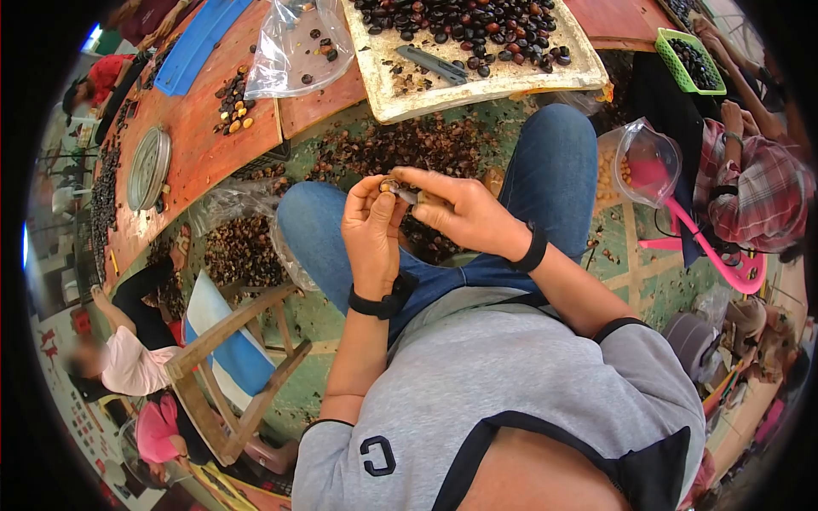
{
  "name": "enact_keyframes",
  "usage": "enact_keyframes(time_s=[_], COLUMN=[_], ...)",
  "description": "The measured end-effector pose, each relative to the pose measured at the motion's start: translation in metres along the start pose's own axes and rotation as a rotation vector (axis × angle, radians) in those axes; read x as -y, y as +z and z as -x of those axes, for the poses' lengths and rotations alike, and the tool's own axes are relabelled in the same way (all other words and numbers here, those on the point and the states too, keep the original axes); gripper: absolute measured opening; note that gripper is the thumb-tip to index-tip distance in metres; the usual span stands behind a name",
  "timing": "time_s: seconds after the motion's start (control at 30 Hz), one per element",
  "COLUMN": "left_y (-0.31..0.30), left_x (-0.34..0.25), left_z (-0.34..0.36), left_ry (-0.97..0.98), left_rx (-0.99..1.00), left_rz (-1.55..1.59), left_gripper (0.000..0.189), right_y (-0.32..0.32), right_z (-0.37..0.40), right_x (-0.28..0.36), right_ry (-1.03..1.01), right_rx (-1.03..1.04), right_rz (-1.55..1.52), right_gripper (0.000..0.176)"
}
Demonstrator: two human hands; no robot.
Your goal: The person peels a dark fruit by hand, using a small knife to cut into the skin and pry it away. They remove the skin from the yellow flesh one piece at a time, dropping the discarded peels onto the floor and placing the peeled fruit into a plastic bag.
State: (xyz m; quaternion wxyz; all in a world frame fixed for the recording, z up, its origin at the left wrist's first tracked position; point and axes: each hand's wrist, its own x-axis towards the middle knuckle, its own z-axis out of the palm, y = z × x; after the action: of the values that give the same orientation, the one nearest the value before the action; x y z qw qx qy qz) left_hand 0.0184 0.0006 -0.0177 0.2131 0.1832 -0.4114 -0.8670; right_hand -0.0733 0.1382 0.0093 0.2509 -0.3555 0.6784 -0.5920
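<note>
My left hand [372, 226] is raised over my lap, its thumb and fingertips pinching a small brown-and-yellow nut [387, 186]. My right hand [473, 213] is closed around a small knife [409, 197], whose short metal blade points at the nut; its handle is mostly hidden by the fingers. Both hands are close together, between my knees. Ahead of them stands a worn whitish tray [477, 95] holding a heap of dark nuts [477, 25]. A grey box cutter [432, 64] lies in the tray, apart from both hands.
Shells [392, 145] litter the floor below. On the red table [196, 128] are a clear plastic bag [298, 51], a blue tray [200, 43] and a round metal lid [149, 169]. A pink-handled strainer [652, 166] and a co-worker's plaid sleeve [758, 183] are at right; a wooden stool [230, 341] is at left.
</note>
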Motion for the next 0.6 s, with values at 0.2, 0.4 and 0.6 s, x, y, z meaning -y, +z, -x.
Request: enact_keyframes(time_s=[0.2, 0.4, 0.6], left_y=[0.0, 0.002, -0.001], left_x=[-0.003, -0.002, -0.003], left_z=[0.003, 0.004, 0.005], left_ry=[-0.009, 0.022, 0.044], left_rx=[-0.022, 0.014, -0.016], left_rz=[-0.101, -0.168, -0.333], left_gripper=[0.023, 0.024, 0.025], right_y=[0.002, -0.001, -0.004], right_z=[0.002, 0.001, 0.004], right_x=[0.0, 0.001, 0.004], right_ry=[-0.122, -0.117, -0.098], right_rx=[-0.042, -0.04, 0.014], right_rz=[0.216, 0.227, 0.171], right_gripper=[0.046, 0.042, 0.045])
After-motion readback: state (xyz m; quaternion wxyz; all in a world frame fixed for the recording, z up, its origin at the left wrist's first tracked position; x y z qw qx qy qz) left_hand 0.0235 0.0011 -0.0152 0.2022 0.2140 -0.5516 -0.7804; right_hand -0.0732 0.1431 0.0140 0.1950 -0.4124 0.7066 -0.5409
